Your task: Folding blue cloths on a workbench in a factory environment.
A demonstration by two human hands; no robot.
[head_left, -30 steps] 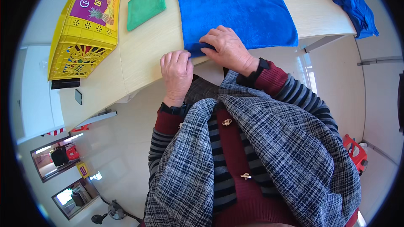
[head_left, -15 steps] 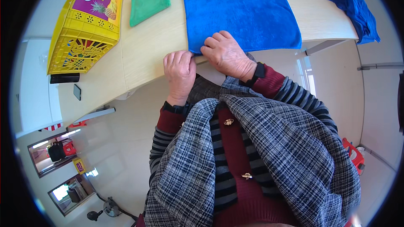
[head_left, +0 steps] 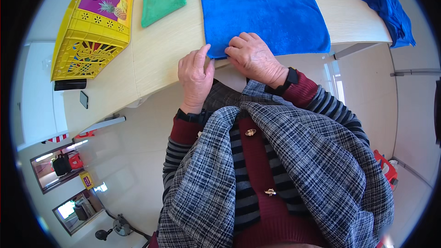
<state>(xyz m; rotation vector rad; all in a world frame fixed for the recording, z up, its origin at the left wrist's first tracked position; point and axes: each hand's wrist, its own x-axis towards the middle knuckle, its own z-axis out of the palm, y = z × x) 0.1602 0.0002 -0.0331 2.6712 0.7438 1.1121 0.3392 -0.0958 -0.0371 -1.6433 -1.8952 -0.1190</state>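
Where floor gleams, pale wooden table [head_left: 165,55].

Hands: two, left hand [head_left: 195,80] and right hand [head_left: 255,57]
Blue cloths: two, flat cloth [head_left: 264,11], heap [head_left: 386,4]
Green cloth [head_left: 163,0]: one
Crate [head_left: 94,27]: one
Table [head_left: 161,59]: one

Both forearms are brought in from the near edge and held close together. The left hand [head_left: 195,76] is laid palm down, its fingers [head_left: 202,55] stretched toward the far side. The right hand [head_left: 252,57] is set just to its right, knuckles raised, fingers [head_left: 236,43] curled and pressed down.
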